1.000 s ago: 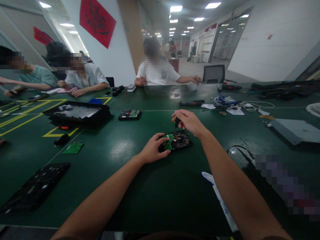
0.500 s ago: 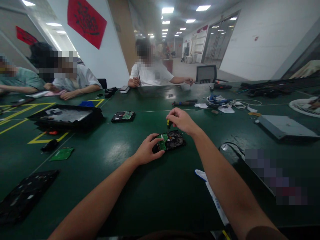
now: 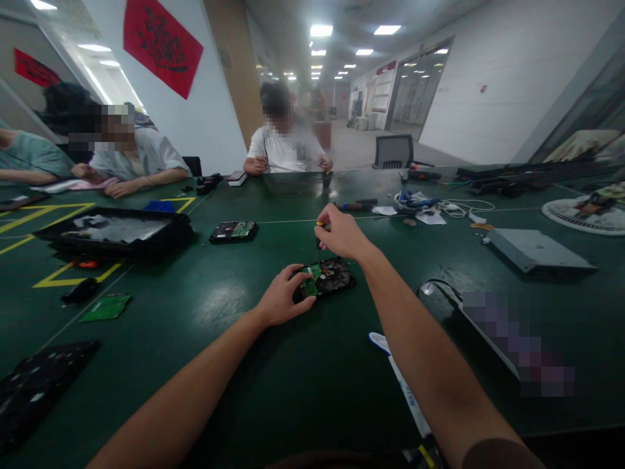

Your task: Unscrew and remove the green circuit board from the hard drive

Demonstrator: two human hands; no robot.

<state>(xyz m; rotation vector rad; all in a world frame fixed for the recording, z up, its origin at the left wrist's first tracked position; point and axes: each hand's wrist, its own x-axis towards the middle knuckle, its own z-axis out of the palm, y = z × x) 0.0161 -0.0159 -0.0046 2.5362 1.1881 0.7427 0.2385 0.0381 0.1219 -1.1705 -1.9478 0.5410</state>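
Note:
A hard drive [image 3: 336, 276] with its underside up lies on the green table in front of me, a green circuit board [image 3: 310, 281] showing at its left part. My left hand [image 3: 284, 294] grips the drive's left end, thumb at the near edge and fingers over the board. Above the drive, my right hand [image 3: 344, 233] pinches a small screwdriver [image 3: 318, 245] with a dark and yellow handle. Its thin shaft points down, nearly upright, at the board's far side; whether the tip touches a screw is too small to tell.
Another hard drive [image 3: 233, 232] lies farther left, near a black tray [image 3: 117, 228]. A loose green board [image 3: 106, 308] and a black panel [image 3: 43, 384] are at left. At right are a grey metal box [image 3: 540, 249] and cables [image 3: 461, 207]. A person [image 3: 280, 143] sits opposite.
The view has shifted slightly, so things sit farther left. My hands keep their hold on the drive and screwdriver. The person opposite has drawn an outstretched arm back in.

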